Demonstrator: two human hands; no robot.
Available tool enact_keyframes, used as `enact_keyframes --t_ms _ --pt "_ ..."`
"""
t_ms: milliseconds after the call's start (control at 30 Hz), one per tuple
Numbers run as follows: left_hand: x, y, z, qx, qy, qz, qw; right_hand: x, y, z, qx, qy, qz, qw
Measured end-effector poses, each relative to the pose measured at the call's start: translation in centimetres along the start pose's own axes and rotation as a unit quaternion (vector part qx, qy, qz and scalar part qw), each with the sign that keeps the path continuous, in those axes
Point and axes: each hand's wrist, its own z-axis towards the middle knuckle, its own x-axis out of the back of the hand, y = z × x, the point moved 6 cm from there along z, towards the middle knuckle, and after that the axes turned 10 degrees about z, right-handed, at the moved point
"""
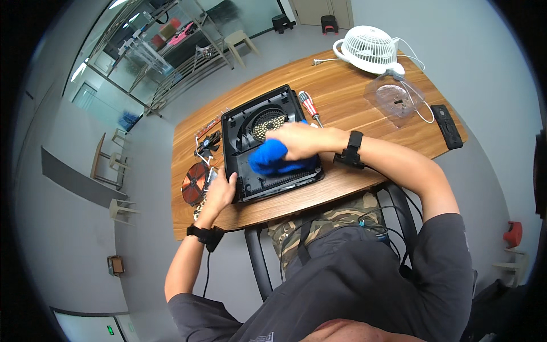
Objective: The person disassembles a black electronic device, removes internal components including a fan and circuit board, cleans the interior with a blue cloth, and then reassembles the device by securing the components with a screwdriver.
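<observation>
On the desk (364, 108), left hand (221, 192) grips the black housing (250, 122) steady while right hand (301, 141) presses a clutched blue cloth (272, 158) inside.

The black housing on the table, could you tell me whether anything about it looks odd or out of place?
The black housing lies open, its round vent grille exposed. A copper coil disc and a small fan lie loose beside its left edge. The right hand presses a blue cloth inside; nothing looks spilled.

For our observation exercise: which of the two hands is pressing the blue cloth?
The right hand presses the blue cloth inside the black housing; the left hand only grips its edge.
</observation>
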Motion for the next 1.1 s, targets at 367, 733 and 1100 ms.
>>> enact_keyframes --t_ms 367,733,1100 --pt "6.3 18.4 4.2 -0.131 -0.014 0.098 0.986 12.0 3.2 -3.8 -0.024 0.308 -0.226 0.924" --pt "2.2 24.8 10.4 -0.12 -0.02 0.132 0.984 13.9 4.9 -9.0 -0.075 0.364 -0.255 0.893" --pt "1.9 25.3 10.7 -0.09 0.033 0.013 0.995 13.4 5.2 -9.3 -0.093 0.356 -0.239 0.899"
